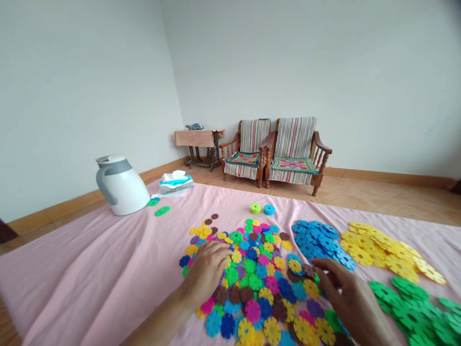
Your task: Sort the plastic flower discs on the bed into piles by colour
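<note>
Pink-draped table (pixel 86 259): white tissue (pixel 179 174) in white-blue box (pixel 176 184); left hand (pixel 209 269), right hand (pixel 351 294) curled at multicoloured plastic discs (pixel 249 265), can't tell pinch.

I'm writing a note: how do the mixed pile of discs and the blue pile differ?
The mixed pile has many colours; the blue pile, one. The mixed pile spreads wider than the blue pile. The left hand is at the mixed pile, not the blue pile. Both lie on pink cloth.
</note>
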`<state>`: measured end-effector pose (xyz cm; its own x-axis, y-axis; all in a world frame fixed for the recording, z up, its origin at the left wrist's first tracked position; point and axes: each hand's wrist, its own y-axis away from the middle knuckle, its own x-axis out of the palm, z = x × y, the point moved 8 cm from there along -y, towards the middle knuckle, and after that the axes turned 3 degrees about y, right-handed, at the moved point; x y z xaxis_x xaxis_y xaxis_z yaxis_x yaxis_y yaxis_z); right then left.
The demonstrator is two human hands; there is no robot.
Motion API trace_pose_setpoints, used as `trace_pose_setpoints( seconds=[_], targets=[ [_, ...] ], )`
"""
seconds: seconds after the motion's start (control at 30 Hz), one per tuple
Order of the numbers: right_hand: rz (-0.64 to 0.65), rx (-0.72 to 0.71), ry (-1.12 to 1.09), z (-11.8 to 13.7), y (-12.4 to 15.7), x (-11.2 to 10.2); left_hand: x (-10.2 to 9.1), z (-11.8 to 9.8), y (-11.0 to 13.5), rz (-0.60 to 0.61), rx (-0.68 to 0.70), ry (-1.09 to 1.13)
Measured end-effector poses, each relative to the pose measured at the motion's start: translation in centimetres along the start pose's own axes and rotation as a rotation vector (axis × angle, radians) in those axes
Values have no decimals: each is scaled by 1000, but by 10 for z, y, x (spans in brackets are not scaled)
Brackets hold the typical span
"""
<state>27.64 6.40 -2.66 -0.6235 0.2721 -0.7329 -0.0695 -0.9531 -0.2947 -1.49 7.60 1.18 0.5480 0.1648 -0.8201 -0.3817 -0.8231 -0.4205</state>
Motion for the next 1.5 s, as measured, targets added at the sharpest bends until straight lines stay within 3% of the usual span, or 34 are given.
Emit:
trace_pose_setpoints(
  seconds=[0.13, 0.23, 0.37, 0.5, 0.57, 0.63, 0.77, 0.83, 0.97, 1.03, 1.17, 1.33, 1.43, 1.5],
  targets=[
    [-2, -21, 7, 4, 1, 0, -11, 16, 1, -103, -64, 9],
    [18, -27, 9, 7, 1, 1, -4, 11, 4, -56, -93, 1],
    [36, -12, 8, 10, 3, 3, 14, -16, 9, 96, -59, 55],
    [61, -43, 44, 10, 5, 7, 24, -51, 15, 240, 108, 211],
    [55, -46, 61, 7, 5, 7, 24, -58, 16, 259, 175, 298],
    [40, -51, 69, 7, 5, 5, 18, -51, 14, 207, 160, 355],
    [7, -119, 54, 22, 7, 2, 7, -20, 9, 72, -3, 359],
    [6, -182, 17, 35, 13, 4, 9, -19, 8, 128, 6, 344],
    [13, -332, -30, 62, 28, 16, 21, -40, 14, 336, 125, 257],
    [28, -387, -39, 70, 33, 22, 24, -45, 15, 360, 136, 185],
    [72, -417, -32, 74, 36, 28, 25, -36, 14, 290, 80, 99],
    [55, -435, -24, 72, 36, 26, 13, -12, 9, 117, -36, 98],
    [81, -428, -7, 73, 37, 28, 6, -19, 8, 75, 18, 145],
    [85, -424, -5, 73, 37, 28, 10, -37, 11, 161, 137, 172]
  ],
)
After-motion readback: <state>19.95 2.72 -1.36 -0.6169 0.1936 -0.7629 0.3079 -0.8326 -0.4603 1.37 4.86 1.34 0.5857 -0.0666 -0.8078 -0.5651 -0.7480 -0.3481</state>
